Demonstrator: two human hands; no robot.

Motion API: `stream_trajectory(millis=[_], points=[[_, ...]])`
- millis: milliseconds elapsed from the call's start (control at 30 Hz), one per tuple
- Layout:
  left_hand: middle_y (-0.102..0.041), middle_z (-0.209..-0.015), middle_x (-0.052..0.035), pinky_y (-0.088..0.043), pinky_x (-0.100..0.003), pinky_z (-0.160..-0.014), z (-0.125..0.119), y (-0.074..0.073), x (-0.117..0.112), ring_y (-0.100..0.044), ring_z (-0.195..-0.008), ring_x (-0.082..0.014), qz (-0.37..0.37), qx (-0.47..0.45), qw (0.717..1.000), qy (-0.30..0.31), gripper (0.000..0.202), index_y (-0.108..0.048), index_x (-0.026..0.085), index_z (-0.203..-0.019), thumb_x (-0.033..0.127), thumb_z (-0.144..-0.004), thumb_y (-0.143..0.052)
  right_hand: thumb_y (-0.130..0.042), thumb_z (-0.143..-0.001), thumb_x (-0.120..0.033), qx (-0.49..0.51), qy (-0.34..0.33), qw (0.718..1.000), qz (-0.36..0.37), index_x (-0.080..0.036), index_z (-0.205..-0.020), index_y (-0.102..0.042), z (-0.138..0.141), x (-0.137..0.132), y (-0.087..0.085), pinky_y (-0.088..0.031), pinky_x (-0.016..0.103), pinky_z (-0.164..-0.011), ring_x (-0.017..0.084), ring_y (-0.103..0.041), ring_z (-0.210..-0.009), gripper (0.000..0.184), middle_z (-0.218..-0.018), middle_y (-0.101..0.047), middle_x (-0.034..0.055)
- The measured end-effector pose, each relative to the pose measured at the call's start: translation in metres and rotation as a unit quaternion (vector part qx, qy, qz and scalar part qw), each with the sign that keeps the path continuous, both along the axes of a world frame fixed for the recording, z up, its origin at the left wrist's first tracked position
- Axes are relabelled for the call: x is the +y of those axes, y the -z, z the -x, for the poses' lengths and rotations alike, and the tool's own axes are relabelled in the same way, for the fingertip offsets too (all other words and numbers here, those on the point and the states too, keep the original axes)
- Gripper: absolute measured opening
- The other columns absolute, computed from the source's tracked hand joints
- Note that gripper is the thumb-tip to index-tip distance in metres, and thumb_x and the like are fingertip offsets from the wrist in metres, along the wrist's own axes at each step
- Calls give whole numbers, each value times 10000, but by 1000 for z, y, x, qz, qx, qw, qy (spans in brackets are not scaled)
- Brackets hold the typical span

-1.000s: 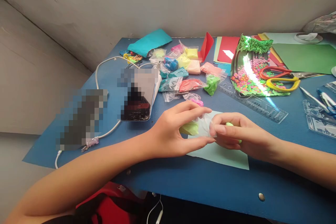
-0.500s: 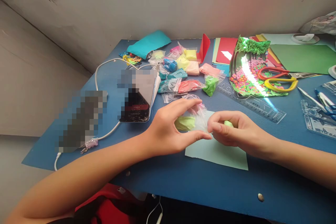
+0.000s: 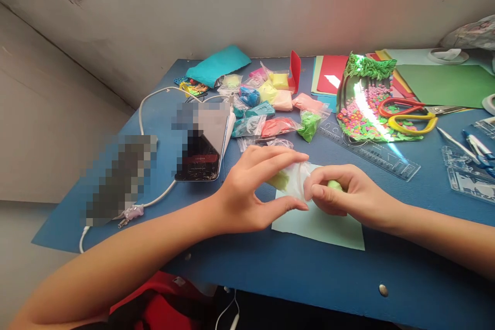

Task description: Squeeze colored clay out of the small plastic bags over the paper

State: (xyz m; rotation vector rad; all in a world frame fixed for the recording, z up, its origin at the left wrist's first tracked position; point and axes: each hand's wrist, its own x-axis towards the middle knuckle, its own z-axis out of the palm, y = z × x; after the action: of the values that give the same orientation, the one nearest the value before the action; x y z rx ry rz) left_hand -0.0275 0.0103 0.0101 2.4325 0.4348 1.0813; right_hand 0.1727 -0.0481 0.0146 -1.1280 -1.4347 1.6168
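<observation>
My left hand [image 3: 255, 185] curves around a small clear plastic bag [image 3: 296, 180] with light green clay [image 3: 279, 179] inside. Its thumb and index finger are stretched wide apart, above and below the bag; the other fingers are mostly hidden. My right hand [image 3: 342, 191] is closed, with its fingertips pinching the bag's right edge. A lump of light green clay [image 3: 334, 184] peeks out of that fist. Beneath both hands, a pale green paper sheet [image 3: 320, 229] lies on the blue table [image 3: 294, 273].
Bagged coloured clay [image 3: 280, 126] is heaped behind the hands. A phone [image 3: 201, 160] leans at left, near a white cable [image 3: 158, 196]. To the right are a clear ruler [image 3: 386, 159], scissors [image 3: 413, 122], a flower-decorated piece [image 3: 361, 108] and coloured paper sheets [image 3: 448, 85].
The bag has shifted right, out of the curve of my left hand and towards my right fingertips. My left index finger has stretched further right. The right hand is nearly still.
</observation>
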Motion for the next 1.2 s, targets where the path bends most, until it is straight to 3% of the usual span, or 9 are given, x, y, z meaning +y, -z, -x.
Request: stream_trajectory(millis=[367, 500, 667, 767, 900, 1067, 1200], points=[[-727, -1043, -86, -481, -342, -828, -1, -1, 0, -679, -964, -221, -63, 10, 998, 4, 429, -606, 199, -1166, 383, -801, -738, -637, -822, -542, -5, -7, 1000, 2, -146, -773, -663, -3, 0, 4, -194, 222, -401, 47, -253, -431, 400, -480, -341, -74], [-731, -1036, -87, -455, -371, -835, -1, 0, 0, -689, -935, -228, -102, 31, 994, -30, 403, -618, 196, -1163, 402, -827, -704, -552, -870, -467, 62, 14, 997, 49, -127, -932, -650, -6, 1, 0, -240, 228, -416, 68, -281, -457, 360, -523, -362, -60], [-716, -1044, -120, -494, -360, -825, 0, 4, 2, -676, -958, -225, -104, 29, 993, -46, 444, -604, 168, -1192, 394, -825, -709, -495, -863, -382, 49, -44, 996, 65, -104, -1190, -619, -9, 3, -6, -257, 231, -410, 89, -308, -480, 447, -569, -387, -42], [-695, -1063, -160, -527, -339, -838, 0, 8, 1, -660, -999, -222, -95, 22, 995, -34, 452, -597, 109, -1188, 374, -836, -701, -502, -897, -476, -70, -10, 998, 4, -140, -1081, -694, -5, 1, -6, -291, 235, -445, 94, -325, -503, 429, -550, -382, -35], [-673, -1073, -191, -555, -329, -873, -3, 15, 0, -655, -1011, -217, -67, 22, 997, 7, 461, -570, 66, -1218, 344, -864, -669, -643, -790, -556, -190, 102, 969, -117, -183, -918, -758, 2, -2, -1, -327, 251, -488, 99, -339, -527, 411, -560, -486, -9], [-671, -1079, -200, -561, -332, -886, -4, 16, -2, -658, -1019, -226, -47, 21, 999, 18, 473, -570, 62, -1238, 341, -867, -664, -670, -771, -525, -268, 121, 934, -203, -169, -956, -750, 3, -3, 2, -247, 253, -427, 72, -187, -451, 409, -486, -400, -49], [-675, -1116, -164, -553, -325, -910, -4, 12, -2, -655, -1041, -214, 19, 19, 999, 18, 454, -593, 130, -1240, 307, -837, -699, -627, -813, -486, -306, 122, 899, -289, -187, -992, -739, 0, -4, 4, -273, 248, -436, 87, -252, -447, 366, -484, -446, -36]])
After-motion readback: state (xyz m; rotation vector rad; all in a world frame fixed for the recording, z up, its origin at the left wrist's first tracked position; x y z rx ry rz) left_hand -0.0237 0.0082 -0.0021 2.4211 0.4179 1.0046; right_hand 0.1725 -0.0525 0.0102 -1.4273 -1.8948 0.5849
